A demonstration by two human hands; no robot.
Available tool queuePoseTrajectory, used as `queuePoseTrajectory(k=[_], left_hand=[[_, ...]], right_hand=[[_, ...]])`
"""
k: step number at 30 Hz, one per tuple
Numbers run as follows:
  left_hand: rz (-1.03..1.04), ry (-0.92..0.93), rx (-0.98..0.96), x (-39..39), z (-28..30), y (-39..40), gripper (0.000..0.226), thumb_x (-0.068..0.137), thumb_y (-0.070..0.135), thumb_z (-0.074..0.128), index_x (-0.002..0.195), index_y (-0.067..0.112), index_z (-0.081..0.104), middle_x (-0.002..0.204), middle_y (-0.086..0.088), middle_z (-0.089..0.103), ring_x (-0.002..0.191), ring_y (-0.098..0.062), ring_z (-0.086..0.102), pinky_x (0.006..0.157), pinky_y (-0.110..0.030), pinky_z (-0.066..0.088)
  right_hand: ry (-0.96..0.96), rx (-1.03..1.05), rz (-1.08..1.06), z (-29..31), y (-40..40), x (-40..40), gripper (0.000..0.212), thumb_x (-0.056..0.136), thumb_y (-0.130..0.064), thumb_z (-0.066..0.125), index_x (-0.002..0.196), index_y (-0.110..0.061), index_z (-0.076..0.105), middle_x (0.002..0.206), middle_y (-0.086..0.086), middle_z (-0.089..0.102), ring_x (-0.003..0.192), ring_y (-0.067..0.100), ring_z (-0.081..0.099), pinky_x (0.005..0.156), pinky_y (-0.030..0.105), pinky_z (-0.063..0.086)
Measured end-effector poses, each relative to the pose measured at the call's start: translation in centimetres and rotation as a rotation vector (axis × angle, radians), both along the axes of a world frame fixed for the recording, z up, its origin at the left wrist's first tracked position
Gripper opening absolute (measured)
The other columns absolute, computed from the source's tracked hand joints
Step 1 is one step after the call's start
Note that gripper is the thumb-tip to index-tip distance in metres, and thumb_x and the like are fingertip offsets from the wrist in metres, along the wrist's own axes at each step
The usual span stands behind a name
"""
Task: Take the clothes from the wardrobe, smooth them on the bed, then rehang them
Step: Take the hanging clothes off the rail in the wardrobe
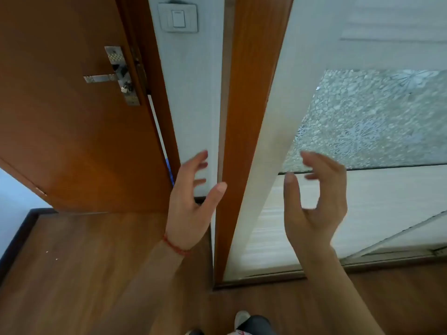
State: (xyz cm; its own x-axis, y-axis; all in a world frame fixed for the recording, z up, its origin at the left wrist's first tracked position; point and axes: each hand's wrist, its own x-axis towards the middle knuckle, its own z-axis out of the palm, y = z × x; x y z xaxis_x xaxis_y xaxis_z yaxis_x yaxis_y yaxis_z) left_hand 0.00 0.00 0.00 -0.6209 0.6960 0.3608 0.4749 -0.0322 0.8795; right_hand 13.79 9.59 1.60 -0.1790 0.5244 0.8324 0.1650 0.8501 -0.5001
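Standing close to the wardrobe, I start at the far left, where the brown room door [72, 117] with its metal lever handle [101, 78] stands ajar, and just right of it a strip of pale wall carries a light switch [177, 18]. My left hand [191, 201] hangs in front of that strip, red cord [175, 246] at the wrist, fingers spread and loosely bent, thumb reaching toward the brown edge post [239, 117] of the wardrobe; it has hold of nothing. I judge I keep it there because that edge is where the panel would be drawn aside. Right of the post is the wardrobe's sliding door [362, 201], pale with a frosted patterned pane [375, 122]; its long axis runs upright from the floor rail near my feet to the top of the view, leaning rightward only through the wide lens, and its face looks toward me. My right hand [316, 206] hovers before the panel's lower half, fingers curled like a loose claw, empty, whether touching I cannot tell. The clothes are not visible; I judge they hang behind this door, so opening it comes first.
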Motion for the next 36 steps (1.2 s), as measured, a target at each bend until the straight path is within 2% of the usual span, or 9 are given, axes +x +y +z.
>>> queuePoseTrajectory(k=[5, 11, 16, 20, 24, 27, 30, 33, 36], left_hand=[[-0.005, 0.147, 0.185, 0.2, 3.9, 3.3, 0.06, 0.07, 0.076, 0.039, 0.123, 0.053, 0.023, 0.124, 0.04, 0.029, 0.119, 0.017, 0.038, 0.098, -0.006, 0.038], [0.066, 0.15, 0.229, -0.4, 3.2, 4.9, 0.064, 0.068, 0.075, 0.043, 0.123, 0.049, 0.023, 0.121, 0.032, 0.036, 0.108, 0.018, 0.043, 0.086, 0.005, 0.037], [0.126, 0.233, 0.229, -0.6, 2.6, 4.8, 0.082, 0.074, 0.069, 0.043, 0.133, 0.013, 0.038, 0.128, -0.006, 0.052, 0.112, 0.001, 0.045, 0.089, 0.006, 0.035], [0.12, 0.224, 0.231, -1.0, 2.5, 4.7, 0.077, 0.073, 0.07, 0.042, 0.132, 0.022, 0.035, 0.124, 0.008, 0.046, 0.106, 0.02, 0.043, 0.084, 0.009, 0.033], [0.127, 0.253, 0.259, -0.9, 2.6, 4.6, 0.072, 0.075, 0.068, 0.042, 0.13, 0.022, 0.037, 0.12, 0.008, 0.046, 0.1, 0.012, 0.045, 0.083, 0.01, 0.033], [0.164, 0.304, 0.301, -0.5, 2.7, 4.5, 0.065, 0.08, 0.062, 0.045, 0.131, 0.023, 0.036, 0.128, -0.005, 0.05, 0.112, 0.002, 0.047, 0.093, -0.007, 0.04], [0.236, 0.445, 0.438, 0.9, 3.5, 4.1, 0.055, 0.087, 0.039, 0.051, 0.13, 0.011, 0.034, 0.135, -0.01, 0.037, 0.128, -0.012, 0.034, 0.106, -0.02, 0.036], [0.192, 0.605, 0.596, 3.5, 4.4, 3.8, 0.042, 0.086, 0.02, 0.054, 0.123, 0.006, 0.041, 0.129, -0.015, 0.038, 0.125, -0.026, 0.039, 0.104, -0.034, 0.041], [-0.014, 0.66, 0.617, 6.7, 4.5, 5.6, 0.036, 0.085, 0.012, 0.053, 0.12, 0.009, 0.047, 0.125, -0.012, 0.044, 0.12, -0.025, 0.047, 0.099, -0.034, 0.046]], right_hand=[[-0.004, 0.123, -0.107, 1.5, 1.7, -4.3, 0.046, 0.087, -0.022, 0.061, 0.127, -0.012, 0.04, 0.137, 0.014, 0.037, 0.124, 0.01, 0.035, 0.101, 0.021, 0.034], [-0.072, 0.215, -0.196, 1.1, 2.8, -4.5, 0.056, 0.081, -0.03, 0.067, 0.128, -0.017, 0.039, 0.133, 0.012, 0.033, 0.115, 0.022, 0.043, 0.087, 0.046, 0.048], [-0.101, 0.249, -0.271, 1.2, 3.0, -4.4, 0.052, 0.082, -0.028, 0.062, 0.128, -0.017, 0.04, 0.131, 0.013, 0.032, 0.113, 0.026, 0.043, 0.082, 0.047, 0.05], [-0.109, 0.227, -0.345, 1.1, 3.6, -3.7, 0.053, 0.081, -0.025, 0.062, 0.129, -0.017, 0.039, 0.133, 0.014, 0.032, 0.114, 0.027, 0.045, 0.086, 0.045, 0.049], [-0.12, 0.197, -0.436, 1.1, 4.9, -2.1, 0.048, 0.085, -0.025, 0.055, 0.13, -0.015, 0.041, 0.135, 0.017, 0.038, 0.112, 0.03, 0.049, 0.086, 0.046, 0.048], [-0.136, 0.123, -0.482, 1.5, 5.8, -0.5, 0.051, 0.083, -0.023, 0.057, 0.131, -0.016, 0.041, 0.134, 0.023, 0.045, 0.112, 0.028, 0.047, 0.086, 0.047, 0.048], [-0.153, 0.035, -0.513, 2.2, 6.7, 1.4, 0.056, 0.082, -0.025, 0.058, 0.134, -0.018, 0.037, 0.136, 0.021, 0.045, 0.116, 0.023, 0.041, 0.089, 0.048, 0.046], [-0.158, -0.037, -0.555, 3.2, 7.6, 3.0, 0.061, 0.081, -0.022, 0.059, 0.137, -0.016, 0.035, 0.138, 0.02, 0.043, 0.121, 0.02, 0.033, 0.093, 0.048, 0.043], [-0.121, -0.051, -0.591, 4.9, 9.1, 4.6, 0.057, 0.086, -0.03, 0.055, 0.138, -0.014, 0.037, 0.138, 0.019, 0.044, 0.122, 0.018, 0.031, 0.095, 0.048, 0.044]])
